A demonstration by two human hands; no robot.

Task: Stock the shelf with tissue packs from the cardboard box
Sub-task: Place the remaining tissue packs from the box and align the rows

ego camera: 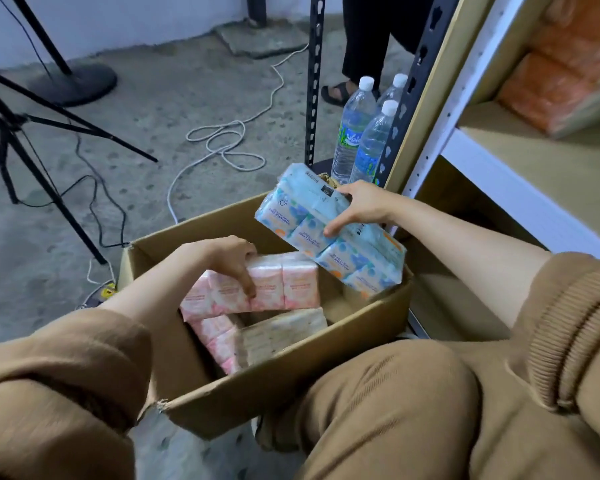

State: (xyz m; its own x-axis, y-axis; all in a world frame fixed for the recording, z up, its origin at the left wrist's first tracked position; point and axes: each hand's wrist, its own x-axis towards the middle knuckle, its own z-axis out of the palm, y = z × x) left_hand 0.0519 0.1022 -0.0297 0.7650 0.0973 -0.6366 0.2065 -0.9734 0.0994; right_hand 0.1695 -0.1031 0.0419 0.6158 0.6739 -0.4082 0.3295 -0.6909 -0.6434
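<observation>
An open cardboard box (291, 382) stands on the floor in front of my knees. My right hand (359, 206) grips a blue tissue pack (326, 233), held tilted above the box's far right corner. My left hand (232, 259) is closed on a pink tissue pack (284, 287) inside the box. Under it lie another pink pack (215, 336) and a pale cream pack (281, 336). The shelf (520, 188) rises at the right, with orange packs (561, 81) on an upper board.
Three water bottles (355, 126) stand beside the shelf's black upright (314, 81). A person's sandalled foot (336, 91) is behind them. A white cable (222, 143) loops over the concrete floor. Tripod legs (42, 157) and a round stand base (73, 83) are at the left.
</observation>
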